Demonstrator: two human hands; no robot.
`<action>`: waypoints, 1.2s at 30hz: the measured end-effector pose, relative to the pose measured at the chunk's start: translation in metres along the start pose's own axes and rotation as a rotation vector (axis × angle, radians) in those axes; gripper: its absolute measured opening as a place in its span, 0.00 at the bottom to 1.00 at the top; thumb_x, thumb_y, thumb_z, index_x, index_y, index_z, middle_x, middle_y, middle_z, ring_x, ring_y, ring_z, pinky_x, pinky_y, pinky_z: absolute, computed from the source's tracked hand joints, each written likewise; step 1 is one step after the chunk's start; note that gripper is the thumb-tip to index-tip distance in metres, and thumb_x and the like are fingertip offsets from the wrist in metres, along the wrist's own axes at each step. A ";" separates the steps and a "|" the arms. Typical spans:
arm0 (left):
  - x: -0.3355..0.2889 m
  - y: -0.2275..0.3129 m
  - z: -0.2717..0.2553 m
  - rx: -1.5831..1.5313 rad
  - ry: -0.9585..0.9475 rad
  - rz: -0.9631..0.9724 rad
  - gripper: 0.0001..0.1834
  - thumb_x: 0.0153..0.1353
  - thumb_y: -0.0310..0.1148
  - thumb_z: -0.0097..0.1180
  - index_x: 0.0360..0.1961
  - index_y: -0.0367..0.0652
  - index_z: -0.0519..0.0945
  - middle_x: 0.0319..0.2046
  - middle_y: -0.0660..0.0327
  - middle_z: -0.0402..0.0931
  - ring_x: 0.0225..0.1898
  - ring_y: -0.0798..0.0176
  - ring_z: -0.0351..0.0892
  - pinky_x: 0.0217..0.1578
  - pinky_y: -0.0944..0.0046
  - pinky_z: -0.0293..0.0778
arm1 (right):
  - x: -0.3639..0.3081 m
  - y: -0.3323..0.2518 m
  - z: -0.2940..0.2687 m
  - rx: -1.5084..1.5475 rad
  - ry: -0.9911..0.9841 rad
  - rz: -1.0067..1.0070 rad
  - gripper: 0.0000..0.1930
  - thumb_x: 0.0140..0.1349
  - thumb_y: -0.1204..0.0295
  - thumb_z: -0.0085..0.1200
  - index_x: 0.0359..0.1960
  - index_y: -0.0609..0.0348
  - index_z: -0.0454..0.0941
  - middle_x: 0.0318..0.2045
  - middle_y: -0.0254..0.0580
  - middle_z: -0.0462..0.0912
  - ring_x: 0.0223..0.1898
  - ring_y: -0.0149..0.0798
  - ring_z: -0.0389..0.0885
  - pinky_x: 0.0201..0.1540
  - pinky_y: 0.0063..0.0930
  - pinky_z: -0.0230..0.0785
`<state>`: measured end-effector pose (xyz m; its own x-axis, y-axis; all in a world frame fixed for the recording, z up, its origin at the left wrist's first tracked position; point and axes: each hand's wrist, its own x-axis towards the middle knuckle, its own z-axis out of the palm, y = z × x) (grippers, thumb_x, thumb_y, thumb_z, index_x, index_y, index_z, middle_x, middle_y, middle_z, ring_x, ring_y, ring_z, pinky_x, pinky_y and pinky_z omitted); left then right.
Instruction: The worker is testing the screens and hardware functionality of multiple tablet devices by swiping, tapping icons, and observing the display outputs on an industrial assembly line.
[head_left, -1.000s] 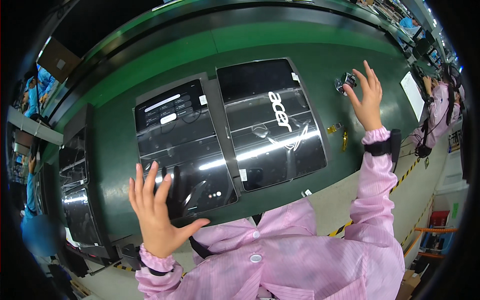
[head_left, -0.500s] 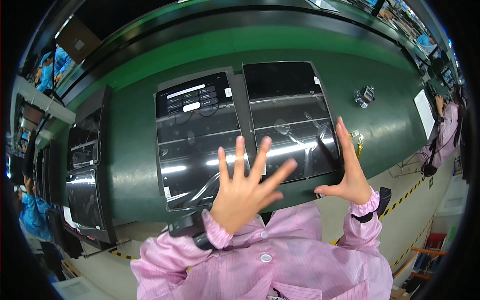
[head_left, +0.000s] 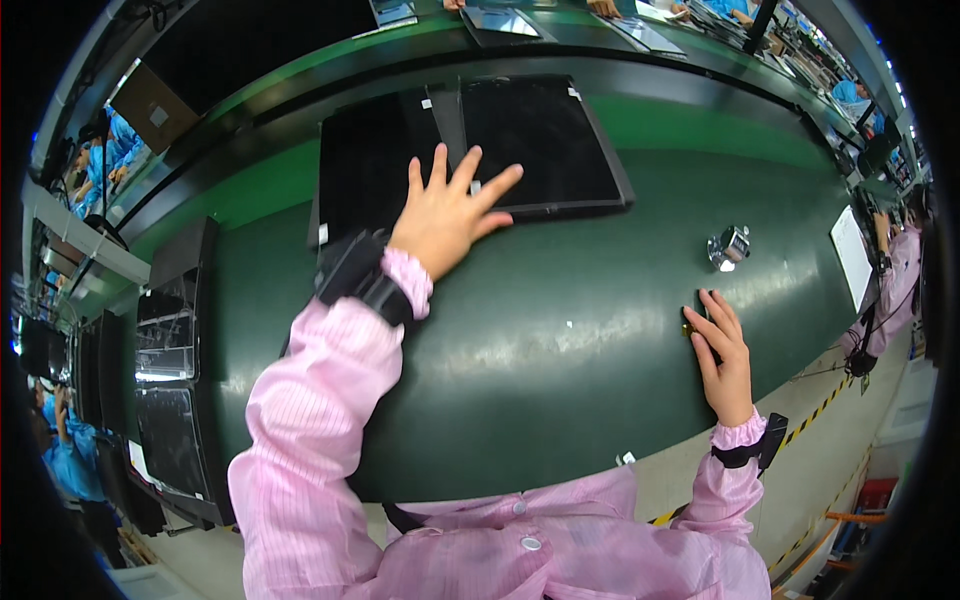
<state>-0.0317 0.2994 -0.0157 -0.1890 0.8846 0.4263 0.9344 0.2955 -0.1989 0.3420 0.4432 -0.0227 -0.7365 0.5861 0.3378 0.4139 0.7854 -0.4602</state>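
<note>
My left hand (head_left: 447, 220) has its fingers spread over the near edges of two flat black screen panels. The left panel (head_left: 370, 150) and the right panel (head_left: 540, 140) lie side by side at the far side of the green table, both dark, with small white labels. Well to the right, my right hand (head_left: 722, 360) rests low over the table, its fingers bent round a small yellow and dark thing (head_left: 688, 328), mostly hidden by the fingers. Beyond that hand stands a small metal hand tally counter (head_left: 729, 247).
The green table (head_left: 520, 380) has a raised dark ledge behind it, where more panels (head_left: 505, 25) lie near other people's hands. Stacked black panels (head_left: 168, 440) stand at the left. A white sheet (head_left: 852, 258) lies at the right edge, close to a person in pink (head_left: 900, 265).
The two panels are farther off, and the left one's lit screen is now dark. My left hand has reached forward; my right hand has come down at the small yellow thing.
</note>
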 end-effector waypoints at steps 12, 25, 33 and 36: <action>0.047 -0.063 0.034 0.037 0.171 0.047 0.36 0.68 0.59 0.47 0.73 0.62 0.59 0.69 0.52 0.62 0.71 0.40 0.56 0.69 0.31 0.45 | 0.014 0.018 -0.003 0.126 -0.038 -0.108 0.15 0.58 0.84 0.58 0.47 0.62 0.83 0.57 0.48 0.79 0.65 0.51 0.72 0.64 0.40 0.66; -0.447 -0.034 -0.214 0.074 0.883 -1.533 0.39 0.65 0.46 0.61 0.69 0.39 0.60 0.62 0.50 0.68 0.62 0.51 0.68 0.61 0.51 0.64 | 0.040 -0.152 0.015 0.065 -0.191 -0.609 0.15 0.54 0.79 0.61 0.45 0.61 0.82 0.57 0.48 0.76 0.62 0.56 0.69 0.62 0.46 0.63; -0.465 -0.047 -0.185 -1.061 1.207 -1.612 0.36 0.65 0.41 0.64 0.67 0.36 0.63 0.60 0.57 0.71 0.56 0.61 0.75 0.53 0.62 0.74 | 0.022 -0.226 0.059 0.291 -0.378 -0.826 0.16 0.51 0.78 0.65 0.44 0.60 0.82 0.54 0.48 0.76 0.58 0.55 0.72 0.58 0.44 0.68; -0.468 -0.044 -0.188 -1.038 1.193 -1.617 0.30 0.64 0.35 0.64 0.63 0.36 0.67 0.56 0.58 0.74 0.52 0.61 0.77 0.51 0.64 0.75 | 0.010 -0.227 0.063 0.338 -0.404 -0.768 0.16 0.53 0.77 0.65 0.45 0.60 0.82 0.54 0.48 0.77 0.56 0.54 0.73 0.58 0.44 0.68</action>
<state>0.0723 -0.1954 -0.0404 -0.8695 -0.4913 -0.0515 0.0942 -0.2672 0.9590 0.2073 0.2580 0.0329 -0.9005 -0.2342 0.3664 -0.3952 0.7923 -0.4648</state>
